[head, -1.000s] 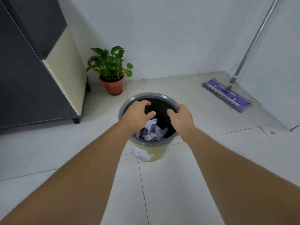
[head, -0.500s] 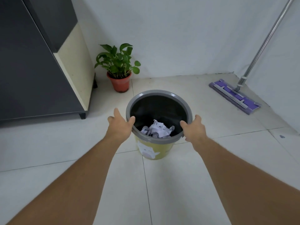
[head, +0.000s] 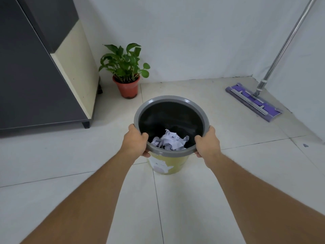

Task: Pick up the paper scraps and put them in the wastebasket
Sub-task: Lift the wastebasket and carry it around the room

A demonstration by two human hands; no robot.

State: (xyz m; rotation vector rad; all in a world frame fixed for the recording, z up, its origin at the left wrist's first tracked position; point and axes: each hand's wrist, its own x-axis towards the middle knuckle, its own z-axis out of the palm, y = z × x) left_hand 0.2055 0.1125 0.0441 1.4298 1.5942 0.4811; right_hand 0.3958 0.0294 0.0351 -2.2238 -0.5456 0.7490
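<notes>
A round wastebasket point(head: 171, 100) with a grey rim, black inside and yellow outer wall stands on the tiled floor in the middle of the view. Crumpled white paper scraps point(head: 169, 142) lie at its bottom. My left hand point(head: 134, 142) grips the rim on the near left side, thumb over the edge. On the near right side of the rim my right hand point(head: 208, 142) holds it the same way.
A potted green plant point(head: 125, 71) in a red-brown pot stands by the back wall. A dark cabinet point(head: 35, 71) with a cream side fills the left. A purple flat mop point(head: 254, 101) leans in the right corner.
Both hands came out from over the basket's mouth, moved apart to its sides, and now close on the rim. The paper scraps stay inside.
</notes>
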